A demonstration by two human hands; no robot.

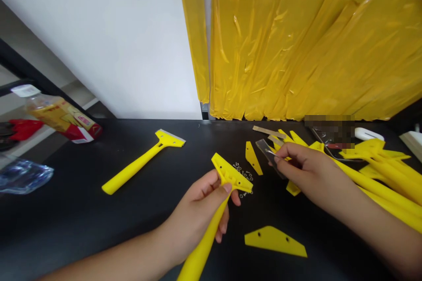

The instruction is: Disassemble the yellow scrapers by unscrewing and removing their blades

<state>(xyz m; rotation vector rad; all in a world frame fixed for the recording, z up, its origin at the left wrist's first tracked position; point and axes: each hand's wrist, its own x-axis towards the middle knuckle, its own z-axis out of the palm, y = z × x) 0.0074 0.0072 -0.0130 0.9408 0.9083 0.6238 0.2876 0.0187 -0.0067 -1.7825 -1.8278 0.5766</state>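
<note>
My left hand (194, 215) is wrapped round the neck of a yellow scraper handle (206, 241), its broad head tilted up and its thumb just below the ribbed recess. My right hand (305, 164) pinches a thin metal scraper blade (264, 149) between thumb and fingertips, apart from the handle. Small loose screws and nuts (248, 176) lie partly behind the handle's head. One yellow cover plate (253, 158) rests beside the blade, and another cover plate (275, 240) with two holes lies nearer me. A scraper with a blade along its head (135, 167) lies to the left.
More yellow handles (395, 180) are heaped at the right, near a white rounded object (368, 134). A drink bottle (62, 116) leans at the left above clear plastic (26, 175). Behind the black table (132, 237) stand a white panel (125, 35) and yellow plastic wrap (296, 44).
</note>
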